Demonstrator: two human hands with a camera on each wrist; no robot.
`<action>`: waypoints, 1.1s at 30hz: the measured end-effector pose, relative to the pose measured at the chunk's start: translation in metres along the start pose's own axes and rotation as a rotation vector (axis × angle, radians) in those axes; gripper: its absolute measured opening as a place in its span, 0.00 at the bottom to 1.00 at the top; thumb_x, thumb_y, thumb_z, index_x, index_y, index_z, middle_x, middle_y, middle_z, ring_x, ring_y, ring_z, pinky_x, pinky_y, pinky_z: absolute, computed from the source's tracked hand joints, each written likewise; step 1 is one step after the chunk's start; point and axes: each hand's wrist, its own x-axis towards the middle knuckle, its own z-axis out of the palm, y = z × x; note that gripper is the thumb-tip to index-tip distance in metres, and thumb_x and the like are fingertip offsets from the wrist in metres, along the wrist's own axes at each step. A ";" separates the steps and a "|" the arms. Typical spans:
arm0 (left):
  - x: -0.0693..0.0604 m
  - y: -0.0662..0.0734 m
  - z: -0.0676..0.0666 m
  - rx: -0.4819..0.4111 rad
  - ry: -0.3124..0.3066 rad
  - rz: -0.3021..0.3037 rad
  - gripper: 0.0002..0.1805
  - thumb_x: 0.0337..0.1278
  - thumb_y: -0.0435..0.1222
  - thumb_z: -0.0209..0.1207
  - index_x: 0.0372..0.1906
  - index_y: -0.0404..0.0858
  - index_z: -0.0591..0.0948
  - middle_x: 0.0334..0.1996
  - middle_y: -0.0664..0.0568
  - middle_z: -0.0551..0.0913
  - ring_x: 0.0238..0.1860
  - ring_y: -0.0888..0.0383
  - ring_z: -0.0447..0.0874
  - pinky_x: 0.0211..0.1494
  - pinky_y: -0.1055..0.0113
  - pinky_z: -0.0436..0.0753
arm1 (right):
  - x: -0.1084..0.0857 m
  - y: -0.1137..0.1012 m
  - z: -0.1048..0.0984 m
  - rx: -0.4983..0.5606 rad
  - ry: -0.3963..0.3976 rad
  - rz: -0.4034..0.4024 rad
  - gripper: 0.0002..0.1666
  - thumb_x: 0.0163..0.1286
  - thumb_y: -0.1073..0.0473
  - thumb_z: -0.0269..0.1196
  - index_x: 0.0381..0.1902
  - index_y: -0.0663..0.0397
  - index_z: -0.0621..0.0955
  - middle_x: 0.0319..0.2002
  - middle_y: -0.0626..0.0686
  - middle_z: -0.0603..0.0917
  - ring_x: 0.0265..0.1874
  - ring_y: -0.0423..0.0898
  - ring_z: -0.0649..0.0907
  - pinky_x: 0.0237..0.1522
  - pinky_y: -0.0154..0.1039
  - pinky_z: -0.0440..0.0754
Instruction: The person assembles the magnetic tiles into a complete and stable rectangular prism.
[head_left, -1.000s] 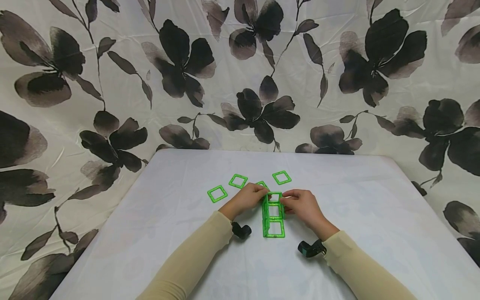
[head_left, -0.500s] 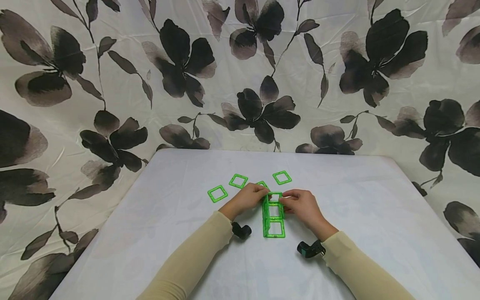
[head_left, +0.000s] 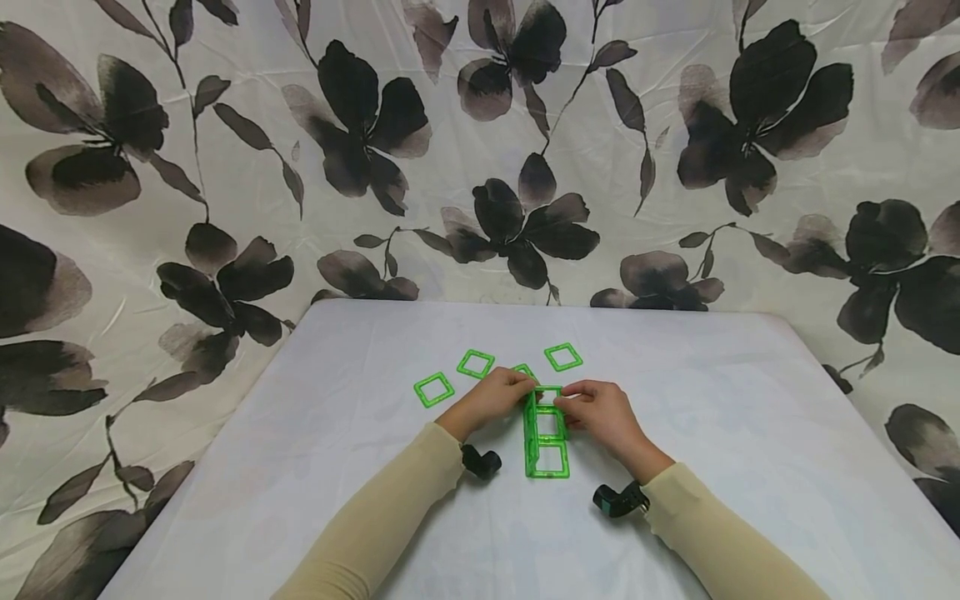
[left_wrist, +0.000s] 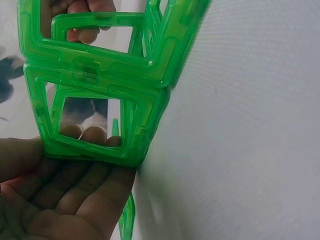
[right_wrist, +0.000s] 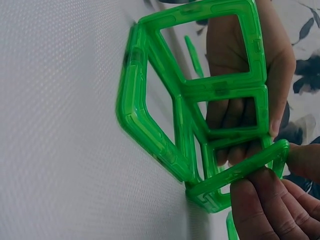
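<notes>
A row of square green magnetic tiles, joined into a partly walled frame [head_left: 531, 446], lies lengthwise on the table, with a standing wall on its left side. At its far end my left hand [head_left: 491, 397] grips the wall tile [left_wrist: 95, 150], thumb on one side and fingers along the end. From the right, my right hand [head_left: 606, 417] pinches a tile [right_wrist: 240, 169] between thumb and fingers. In the right wrist view this tile stands crosswise against the row, its lower end touching the other tiles. The left fingertips are partly hidden behind the frame.
Loose green tiles lie flat beyond the hands: a left one [head_left: 433, 389], a middle one [head_left: 476, 363] and a right one [head_left: 563, 357]. Another tile [head_left: 523, 368] is partly covered by my left hand. A white cloth [head_left: 300, 467] covers the table; a floral curtain hangs behind.
My right hand has shifted very slightly left with its tile. My left hand keeps its grip, and the loose tiles stay where they were.
</notes>
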 end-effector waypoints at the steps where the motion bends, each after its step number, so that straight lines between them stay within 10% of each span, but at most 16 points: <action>1: 0.000 0.000 0.000 0.001 -0.001 0.003 0.17 0.72 0.45 0.49 0.36 0.48 0.87 0.40 0.58 0.84 0.43 0.59 0.75 0.53 0.62 0.72 | 0.000 0.000 0.000 -0.003 0.002 0.003 0.17 0.64 0.55 0.66 0.47 0.60 0.83 0.35 0.57 0.89 0.28 0.45 0.87 0.33 0.39 0.85; 33: -0.002 0.002 0.000 -0.014 0.005 0.001 0.17 0.72 0.45 0.48 0.39 0.46 0.87 0.44 0.58 0.84 0.50 0.60 0.76 0.63 0.57 0.72 | 0.019 0.008 -0.023 -0.178 -0.102 -0.058 0.17 0.71 0.50 0.59 0.46 0.58 0.83 0.36 0.53 0.88 0.28 0.43 0.85 0.32 0.37 0.84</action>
